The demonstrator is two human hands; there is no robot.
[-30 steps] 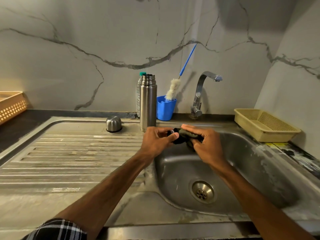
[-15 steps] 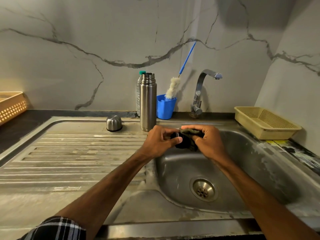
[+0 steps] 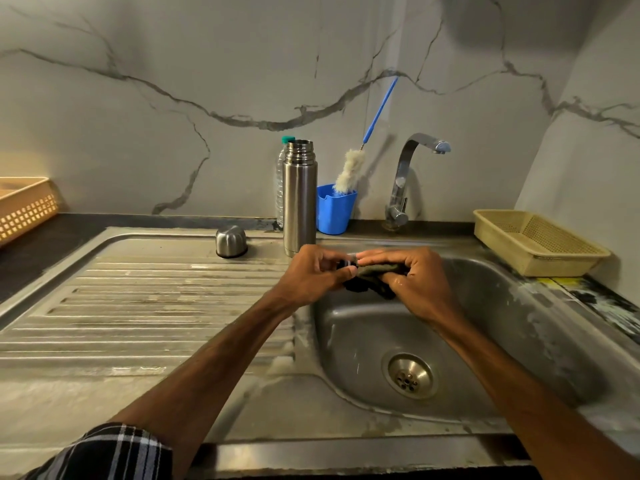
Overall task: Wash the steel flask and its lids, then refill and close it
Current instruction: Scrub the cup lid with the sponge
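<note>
I have both hands meeting over the far left edge of the sink basin (image 3: 502, 323). The left hand (image 3: 313, 275) has its fingers curled and pinches a small dark lid (image 3: 347, 263). I can see only a sliver of the lid between thumb and fingertips. The right hand (image 3: 414, 282) is clamped round a dark green scrub pad (image 3: 375, 271) with its fingers folded over the top. The pad lies against the lid, and a fold of it hangs below the hands. The right hand looks wet.

The steel flask (image 3: 299, 202) stands upright with its mouth open on the sink's far rim, just beyond the left hand. To its left, at the far end of the draining board (image 3: 156, 306), a domed steel cap (image 3: 231, 240) sits mouth down, apart from the flask. A clear plastic bottle (image 3: 280, 188) with a green top stands right behind the flask, partly hidden by it.

Just right of the flask I see a blue cup (image 3: 334, 213) holding a bottle brush (image 3: 350, 169), whose blue handle leans towards the marble wall (image 3: 173, 98). The tap (image 3: 401, 188) stands further right, its spout turned to the right. A yellow basket (image 3: 536, 242) sits at the far right of the basin. An orange basket (image 3: 26, 209) rests on the dark counter (image 3: 34, 247) at the far left. The drain (image 3: 410, 375) lies in the near part of the basin. A plaid sleeve (image 3: 114, 452) shows at the near left.
</note>
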